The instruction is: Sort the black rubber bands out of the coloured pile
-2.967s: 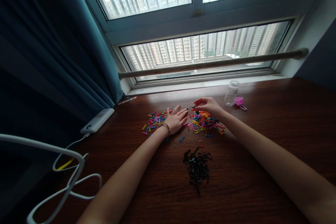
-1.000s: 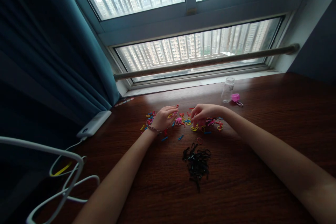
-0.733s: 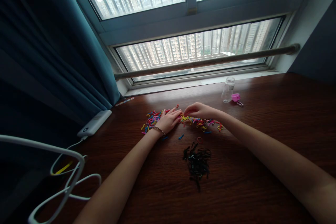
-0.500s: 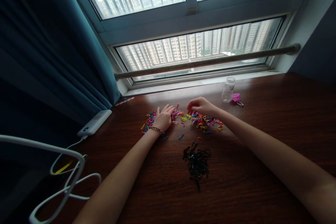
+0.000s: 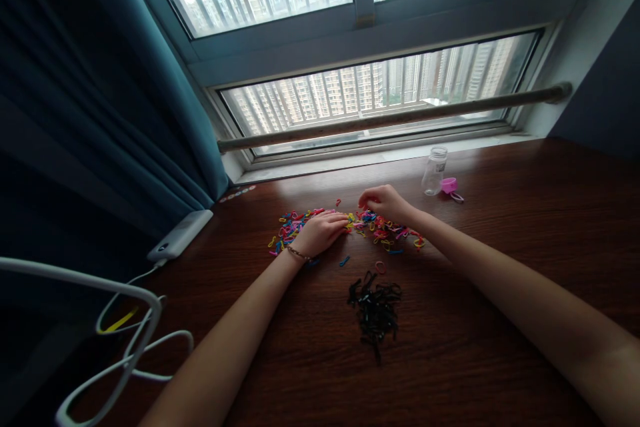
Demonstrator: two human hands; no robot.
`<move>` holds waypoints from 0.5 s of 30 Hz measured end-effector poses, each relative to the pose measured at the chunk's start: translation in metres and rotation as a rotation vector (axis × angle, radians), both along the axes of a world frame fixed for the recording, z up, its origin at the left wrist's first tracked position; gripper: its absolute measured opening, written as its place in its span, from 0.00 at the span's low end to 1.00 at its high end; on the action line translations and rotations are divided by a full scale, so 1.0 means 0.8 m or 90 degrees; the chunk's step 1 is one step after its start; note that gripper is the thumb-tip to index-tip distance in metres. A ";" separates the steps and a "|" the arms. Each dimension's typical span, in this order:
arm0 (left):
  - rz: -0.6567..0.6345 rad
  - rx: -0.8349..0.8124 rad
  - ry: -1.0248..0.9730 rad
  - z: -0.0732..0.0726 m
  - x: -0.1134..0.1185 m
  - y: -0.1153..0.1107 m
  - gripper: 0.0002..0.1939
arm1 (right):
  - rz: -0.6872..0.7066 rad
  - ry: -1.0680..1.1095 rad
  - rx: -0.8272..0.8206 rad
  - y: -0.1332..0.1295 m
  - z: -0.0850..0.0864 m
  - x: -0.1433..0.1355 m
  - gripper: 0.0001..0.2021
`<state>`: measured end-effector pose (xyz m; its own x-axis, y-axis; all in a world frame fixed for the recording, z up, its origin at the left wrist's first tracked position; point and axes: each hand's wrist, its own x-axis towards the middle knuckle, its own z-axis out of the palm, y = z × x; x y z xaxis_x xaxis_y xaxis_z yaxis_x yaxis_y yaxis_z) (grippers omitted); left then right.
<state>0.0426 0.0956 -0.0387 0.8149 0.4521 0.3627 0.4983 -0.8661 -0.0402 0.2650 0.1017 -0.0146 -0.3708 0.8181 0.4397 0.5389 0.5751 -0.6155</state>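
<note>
Small colourful rubber bands point(image 5: 290, 230) lie in a loose spread on the table, thickest at the left and right. My left hand point(image 5: 321, 232), with a braided bracelet on its wrist, rests palm down on the left part, fingers stretched toward the yellow bands. Over the upper edge of the right-hand heap point(image 5: 387, 230) is my right hand point(image 5: 383, 201), its fingers curled in and thumb close to them. Whatever sits between those fingertips is too small to make out. Closer to me lies a separate pile of black rubber bands point(image 5: 376, 310).
A clear jar point(image 5: 435, 172) stands at the back right beside a pink cap with a loop point(image 5: 449, 185). At the left are a white power bank point(image 5: 181, 233) and a white cable point(image 5: 135, 293). A blue curtain point(image 5: 165, 100) hangs beside the barred window.
My left hand has slid right across the bands, uncovering more of them on the left, and its fingers now point right. The right hand has barely shifted.
</note>
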 end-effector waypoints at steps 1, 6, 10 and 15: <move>0.004 0.008 -0.002 0.000 -0.002 0.001 0.12 | -0.010 -0.005 0.001 0.001 -0.001 0.001 0.13; 0.025 0.032 -0.013 -0.001 -0.012 0.009 0.11 | 0.030 -0.053 -0.012 0.001 -0.008 0.001 0.12; 0.025 -0.032 -0.100 -0.003 -0.018 0.016 0.08 | 0.055 -0.093 -0.010 -0.001 -0.010 0.000 0.12; 0.051 -0.158 -0.237 -0.002 -0.020 0.018 0.05 | 0.056 -0.108 -0.005 -0.002 -0.009 0.000 0.11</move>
